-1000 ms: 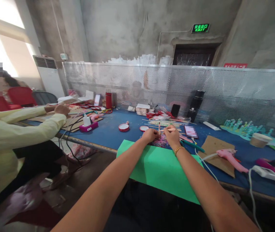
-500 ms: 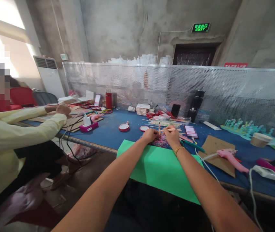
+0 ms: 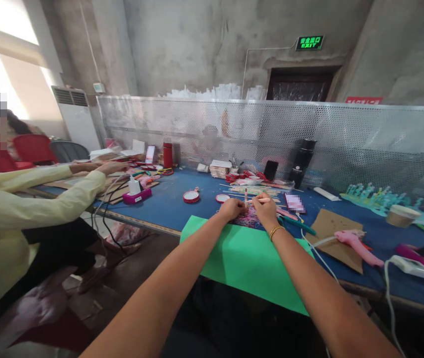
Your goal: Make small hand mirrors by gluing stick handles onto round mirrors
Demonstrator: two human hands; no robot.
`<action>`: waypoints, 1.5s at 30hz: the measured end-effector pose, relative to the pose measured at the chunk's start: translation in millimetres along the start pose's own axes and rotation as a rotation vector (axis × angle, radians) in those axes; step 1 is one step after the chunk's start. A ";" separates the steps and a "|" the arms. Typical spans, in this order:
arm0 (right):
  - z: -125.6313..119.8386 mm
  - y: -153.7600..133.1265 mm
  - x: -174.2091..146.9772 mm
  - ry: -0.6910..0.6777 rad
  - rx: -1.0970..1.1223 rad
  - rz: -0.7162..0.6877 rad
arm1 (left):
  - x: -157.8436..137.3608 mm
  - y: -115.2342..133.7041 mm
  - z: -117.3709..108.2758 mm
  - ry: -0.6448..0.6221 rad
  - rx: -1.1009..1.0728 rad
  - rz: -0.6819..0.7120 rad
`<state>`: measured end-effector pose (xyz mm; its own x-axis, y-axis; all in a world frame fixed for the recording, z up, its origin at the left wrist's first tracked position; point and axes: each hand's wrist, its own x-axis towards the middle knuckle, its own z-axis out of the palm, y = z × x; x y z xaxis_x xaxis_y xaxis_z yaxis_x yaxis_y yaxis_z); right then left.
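Note:
My left hand (image 3: 233, 209) is closed around the lower part of a short, thin, pinkish-brown stick (image 3: 246, 195) that stands upright. Close on its right, my right hand (image 3: 265, 211) pinches a pale pink pen-like tool (image 3: 264, 200), its tip pointing left at the stick. Whether tip and stick touch is too small to tell. Below both hands lies a tangle of pink and purple strands (image 3: 248, 219). A green sheet (image 3: 249, 258) covers the table edge under my forearms and hangs down in front.
Pale sticks (image 3: 256, 190) lie behind my hands, and round red-rimmed pieces (image 3: 191, 197) to the left. A pink glue gun (image 3: 359, 246) rests on cardboard (image 3: 323, 226) at right, near cables and a paper cup (image 3: 401, 215). A co-worker in a yellow sleeve (image 3: 73, 199) works at left.
My hands, the stick and the pen-like tool look the same as before. At left, the co-worker's hand has shifted a little to the right and spread out over the table.

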<state>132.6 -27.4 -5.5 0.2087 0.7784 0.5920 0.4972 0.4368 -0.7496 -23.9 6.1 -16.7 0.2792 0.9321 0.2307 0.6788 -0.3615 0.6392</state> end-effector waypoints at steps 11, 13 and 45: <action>0.7 2.8 0.9 0.017 0.006 0.006 | 0.2 -0.1 -0.1 -0.001 -0.002 0.027; 1.1 2.8 0.7 0.009 0.001 -0.005 | 0.5 -0.5 0.2 0.001 0.004 0.017; 6.5 8.2 1.2 -0.018 0.185 0.079 | -2.8 4.5 -3.1 -0.015 0.024 0.022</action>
<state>131.4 -20.0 -12.9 0.2254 0.8209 0.5247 0.3163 0.4478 -0.8363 -23.8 2.0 -12.1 0.3049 0.9234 0.2333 0.6880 -0.3829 0.6164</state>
